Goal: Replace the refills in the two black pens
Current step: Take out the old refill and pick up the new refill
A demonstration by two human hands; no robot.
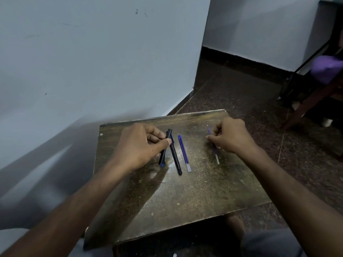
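On our worn table (194, 191), our left hand (137, 145) pinches one black pen (163, 154); the second pen (175, 156) lies alongside. Our right hand (230, 136) pinches a blue refill (215, 153), far right; inserting seems next.

- Left hand (138, 145) lay palm-down, fingers curled inward, thumb stretched toward the right and pressed against the curled forefinger in a pinch.
- Right hand (232, 135) was likewise knuckles-up, thumb and forefinger closed together at its left edge (remaining fingers tucked beneath the palm).
- Both bare forearms reached forward from the lower corners of the view, converging slightly; the two hands were held well apart, at about the same height.
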